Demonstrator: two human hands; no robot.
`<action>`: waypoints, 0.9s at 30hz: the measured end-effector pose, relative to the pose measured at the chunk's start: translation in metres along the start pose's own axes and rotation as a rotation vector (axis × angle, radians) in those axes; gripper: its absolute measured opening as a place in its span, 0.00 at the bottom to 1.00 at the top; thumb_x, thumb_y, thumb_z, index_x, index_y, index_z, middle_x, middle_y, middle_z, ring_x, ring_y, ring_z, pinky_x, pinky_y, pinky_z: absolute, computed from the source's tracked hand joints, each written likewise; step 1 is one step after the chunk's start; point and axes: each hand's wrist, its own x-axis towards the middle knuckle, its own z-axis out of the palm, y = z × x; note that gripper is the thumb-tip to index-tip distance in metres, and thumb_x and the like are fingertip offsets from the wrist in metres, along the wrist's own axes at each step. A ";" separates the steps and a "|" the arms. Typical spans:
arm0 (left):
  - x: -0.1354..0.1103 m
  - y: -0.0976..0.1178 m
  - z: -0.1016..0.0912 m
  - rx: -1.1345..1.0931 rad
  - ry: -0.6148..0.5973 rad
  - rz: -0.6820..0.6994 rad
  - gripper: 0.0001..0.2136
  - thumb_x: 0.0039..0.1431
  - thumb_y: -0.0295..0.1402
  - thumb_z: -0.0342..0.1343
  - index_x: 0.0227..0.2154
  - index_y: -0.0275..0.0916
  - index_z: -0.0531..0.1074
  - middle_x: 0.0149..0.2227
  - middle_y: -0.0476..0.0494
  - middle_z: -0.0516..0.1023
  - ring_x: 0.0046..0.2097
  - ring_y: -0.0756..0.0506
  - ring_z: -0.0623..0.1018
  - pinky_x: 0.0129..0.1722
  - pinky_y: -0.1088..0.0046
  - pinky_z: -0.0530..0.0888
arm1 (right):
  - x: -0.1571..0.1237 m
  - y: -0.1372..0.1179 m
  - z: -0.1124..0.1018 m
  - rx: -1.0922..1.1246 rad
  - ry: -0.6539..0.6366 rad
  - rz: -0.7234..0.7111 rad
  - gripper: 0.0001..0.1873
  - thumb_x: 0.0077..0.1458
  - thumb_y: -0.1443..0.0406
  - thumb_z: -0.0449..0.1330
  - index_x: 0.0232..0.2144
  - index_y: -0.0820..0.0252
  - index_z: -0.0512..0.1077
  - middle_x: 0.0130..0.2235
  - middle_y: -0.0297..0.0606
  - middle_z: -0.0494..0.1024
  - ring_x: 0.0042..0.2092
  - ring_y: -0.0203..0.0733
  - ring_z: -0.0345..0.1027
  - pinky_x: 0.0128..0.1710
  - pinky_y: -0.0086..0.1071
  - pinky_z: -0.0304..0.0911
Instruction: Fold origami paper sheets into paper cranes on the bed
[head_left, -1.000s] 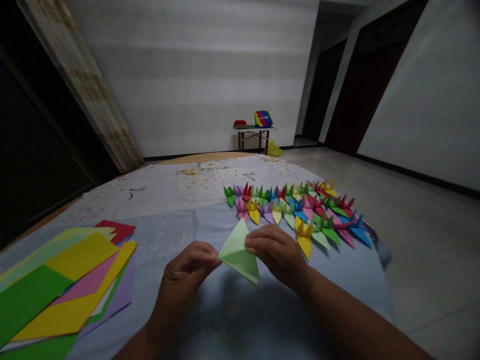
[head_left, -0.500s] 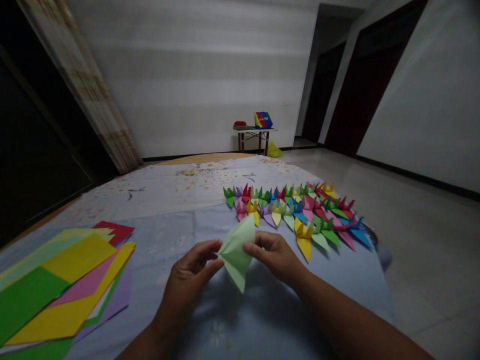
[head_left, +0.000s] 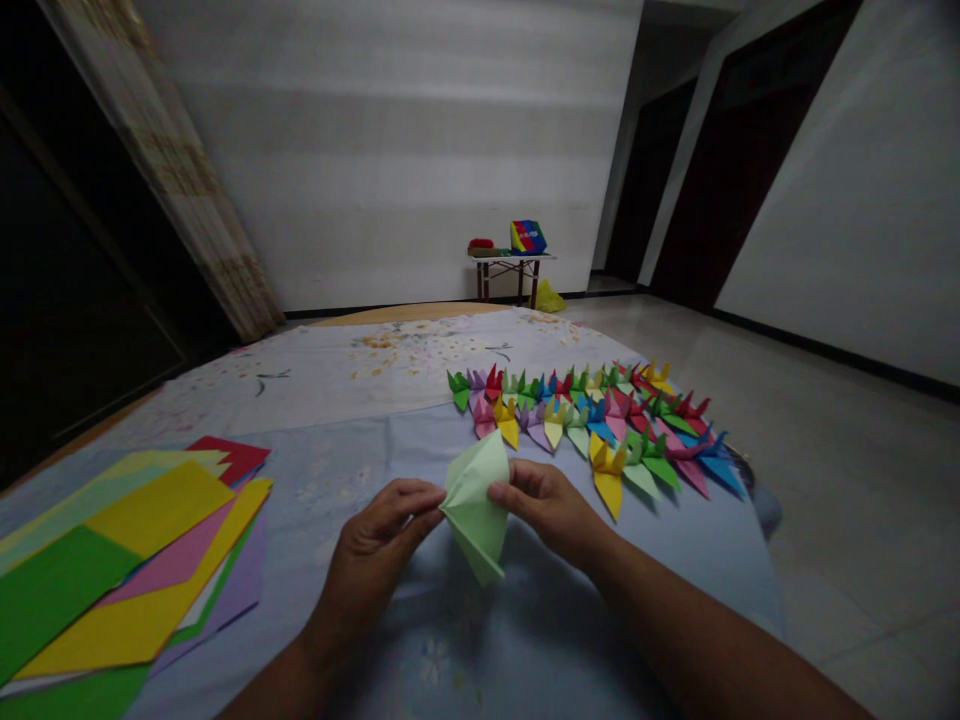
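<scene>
Between my two hands, above the tablecloth, is a pale green sheet of folded origami paper, its sides spreading from a gathered point at the left. The thumb and fingers of my left hand pinch that point. My right hand grips the opposite edge, thumb on the near face and fingers behind, partly hidden by the paper. Beyond and to the right stand rows of folded paper cranes in many colours.
A stack of coloured paper sheets lies on the left of the cloth-covered table. Against the far wall, a small table carries a colourful box. A yellow bag rests on the floor beside it.
My left thumb and fingers have closed on the paper's gathered point. The paper's lower tip has shifted slightly right and its sides bow more. My right hand keeps its hold.
</scene>
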 end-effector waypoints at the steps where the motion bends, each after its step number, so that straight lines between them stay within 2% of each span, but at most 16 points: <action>1: 0.000 0.000 -0.001 0.007 0.015 0.022 0.04 0.49 0.30 0.60 0.29 0.43 0.78 0.33 0.47 0.75 0.37 0.47 0.75 0.40 0.72 0.73 | 0.000 0.000 0.000 0.003 -0.007 0.001 0.17 0.47 0.54 0.61 0.29 0.64 0.71 0.28 0.33 0.73 0.29 0.33 0.65 0.33 0.28 0.59; 5: -0.001 0.003 -0.001 0.036 0.040 0.103 0.02 0.49 0.30 0.60 0.26 0.43 0.77 0.30 0.48 0.74 0.34 0.48 0.74 0.35 0.74 0.73 | 0.000 0.001 0.000 0.004 -0.020 0.013 0.18 0.47 0.53 0.61 0.28 0.64 0.70 0.27 0.33 0.73 0.29 0.33 0.64 0.32 0.28 0.59; 11: -0.002 0.005 0.000 0.072 0.000 0.160 0.03 0.51 0.27 0.58 0.27 0.41 0.74 0.31 0.48 0.72 0.35 0.49 0.73 0.36 0.75 0.71 | -0.001 0.000 0.001 -0.016 -0.021 0.009 0.19 0.47 0.53 0.61 0.28 0.65 0.70 0.26 0.32 0.72 0.27 0.31 0.62 0.30 0.27 0.58; 17: -0.004 0.006 0.000 0.140 -0.061 0.135 0.03 0.53 0.28 0.55 0.31 0.41 0.71 0.32 0.47 0.72 0.36 0.48 0.73 0.38 0.72 0.71 | -0.001 0.003 0.000 -0.081 0.019 0.002 0.19 0.48 0.52 0.60 0.29 0.65 0.70 0.25 0.32 0.70 0.27 0.31 0.61 0.29 0.27 0.57; 22: -0.007 0.005 0.003 0.226 -0.027 0.055 0.12 0.50 0.31 0.58 0.39 0.42 0.71 0.34 0.47 0.73 0.34 0.48 0.73 0.36 0.71 0.72 | -0.003 0.003 0.001 -0.180 0.067 -0.034 0.18 0.49 0.53 0.59 0.27 0.64 0.70 0.24 0.31 0.69 0.26 0.31 0.59 0.27 0.26 0.56; 24: -0.008 0.004 0.005 0.247 -0.007 0.035 0.13 0.50 0.31 0.58 0.41 0.43 0.72 0.35 0.47 0.75 0.35 0.47 0.74 0.38 0.70 0.72 | -0.003 0.002 0.001 -0.185 0.058 -0.037 0.17 0.49 0.54 0.59 0.27 0.64 0.70 0.24 0.31 0.69 0.26 0.31 0.59 0.28 0.26 0.57; 27: -0.009 0.004 0.006 0.206 -0.001 0.009 0.12 0.52 0.32 0.56 0.41 0.43 0.73 0.37 0.45 0.76 0.38 0.46 0.74 0.39 0.70 0.72 | -0.003 -0.001 0.002 -0.082 -0.016 -0.023 0.16 0.50 0.55 0.59 0.32 0.63 0.71 0.29 0.34 0.72 0.30 0.35 0.65 0.34 0.30 0.61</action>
